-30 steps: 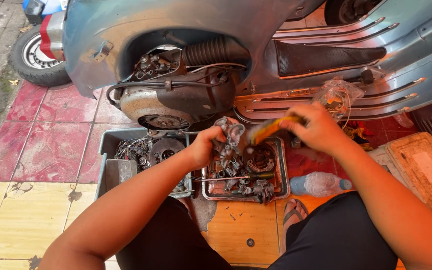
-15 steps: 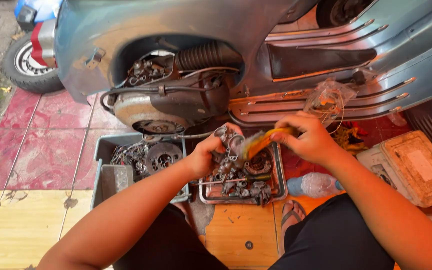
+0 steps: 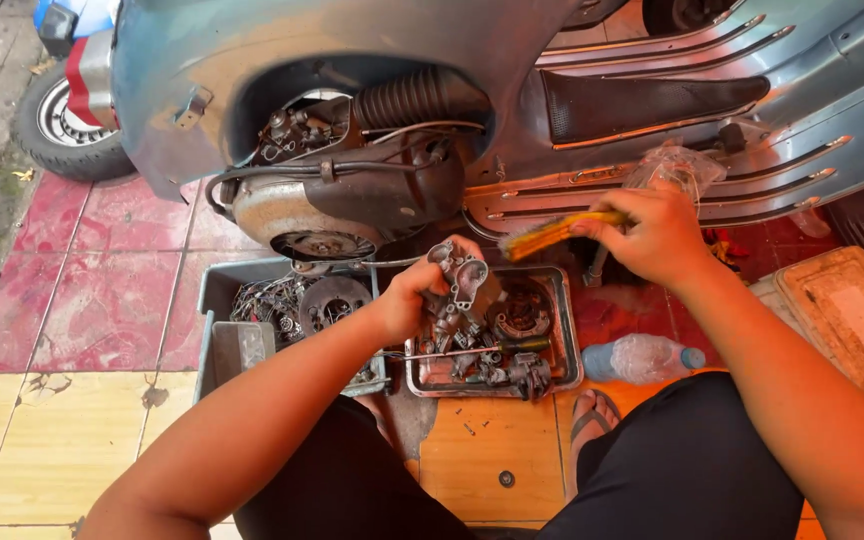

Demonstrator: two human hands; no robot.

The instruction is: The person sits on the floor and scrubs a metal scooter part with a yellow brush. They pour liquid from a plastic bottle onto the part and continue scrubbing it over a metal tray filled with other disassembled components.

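My left hand (image 3: pixel 414 297) grips a grey metal engine part (image 3: pixel 460 275) and holds it above a metal tray (image 3: pixel 565 350) filled with several small greasy parts. My right hand (image 3: pixel 657 235) holds a yellow brush (image 3: pixel 550 235) by its handle, its tip pointing left toward the metal part, a short gap away from it. A screwdriver (image 3: pixel 472 349) lies across the tray. Behind both hands stands a blue-grey scooter (image 3: pixel 352 60) with its side panel off and its engine (image 3: pixel 337 195) exposed.
A grey plastic bin (image 3: pixel 214 300) with a round clutch-like disc and wires sits left of the tray. A plastic water bottle (image 3: pixel 642 358) lies on the red tiles at right, beside a worn board (image 3: pixel 842 315). The scooter's rear wheel (image 3: pixel 67 125) is at upper left.
My right hand with the brush has pulled back to the right, away from the metal part. My left hand has kept the part over the tray.
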